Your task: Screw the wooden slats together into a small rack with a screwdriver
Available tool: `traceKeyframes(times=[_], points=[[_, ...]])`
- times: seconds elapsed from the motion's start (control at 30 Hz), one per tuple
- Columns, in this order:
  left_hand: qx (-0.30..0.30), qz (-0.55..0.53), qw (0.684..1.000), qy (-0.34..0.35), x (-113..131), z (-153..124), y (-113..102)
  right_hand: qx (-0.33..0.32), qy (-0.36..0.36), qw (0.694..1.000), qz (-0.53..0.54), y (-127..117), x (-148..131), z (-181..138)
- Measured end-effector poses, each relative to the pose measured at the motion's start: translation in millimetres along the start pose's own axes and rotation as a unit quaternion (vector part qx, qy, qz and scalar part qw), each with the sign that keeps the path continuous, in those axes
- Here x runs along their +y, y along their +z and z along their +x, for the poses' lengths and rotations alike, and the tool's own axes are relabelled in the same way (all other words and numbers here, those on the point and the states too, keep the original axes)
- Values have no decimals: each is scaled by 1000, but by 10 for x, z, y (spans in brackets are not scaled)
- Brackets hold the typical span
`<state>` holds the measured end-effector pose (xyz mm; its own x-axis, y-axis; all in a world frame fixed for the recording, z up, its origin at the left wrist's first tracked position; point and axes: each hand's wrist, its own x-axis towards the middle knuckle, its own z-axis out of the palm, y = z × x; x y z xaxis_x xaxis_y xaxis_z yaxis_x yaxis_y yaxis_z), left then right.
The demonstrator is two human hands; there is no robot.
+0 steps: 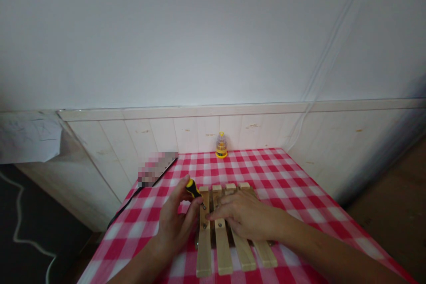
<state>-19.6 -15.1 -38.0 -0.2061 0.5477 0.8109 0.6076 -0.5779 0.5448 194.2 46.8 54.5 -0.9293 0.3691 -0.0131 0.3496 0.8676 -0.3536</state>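
My left hand (pixel 178 213) is closed around the yellow-and-black handle of a screwdriver (pixel 192 187). The screwdriver tilts down toward a screw (pixel 204 207) in the leftmost slat of a wooden piece (pixel 224 257); whether the tip sits in the screw head I cannot tell. Several pale wooden slats fan out toward me, joined across a cross-piece that is mostly hidden. Across the slats lies my right hand (pixel 248 213), palm down, its fingers stretched out and one fingertip touching the leftmost slat. More screw heads (pixel 220 225) show on the slats.
A red-and-white checked cloth (pixel 266 164) covers the table. At its far edge stands a small clear-and-yellow container (pixel 221 145). A blurred-out flat object (pixel 158 169) with a black cable (pixel 124 206) lies at the left edge. A panelled wall (pixel 186 133) rises behind.
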Motion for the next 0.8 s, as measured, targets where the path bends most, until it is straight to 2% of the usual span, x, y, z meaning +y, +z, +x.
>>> traceKeyframes(times=[0.2,0.3,0.43,0.67,0.8], points=[[-9,32,999,24,-12,11,-12,13,-6,1000,-5,26,38,-6],[-32,45,998,38,-9,18,-42,13,-9,1000,-8,25,38,-9],[-56,33,997,43,-2,28,-64,11,-5,1000,-24,22,31,-4],[-55,9,997,59,-18,19,-53,15,-13,1000,-23,21,32,5],[-83,14,994,75,-12,20,-57,15,-16,1000,-17,36,44,7]])
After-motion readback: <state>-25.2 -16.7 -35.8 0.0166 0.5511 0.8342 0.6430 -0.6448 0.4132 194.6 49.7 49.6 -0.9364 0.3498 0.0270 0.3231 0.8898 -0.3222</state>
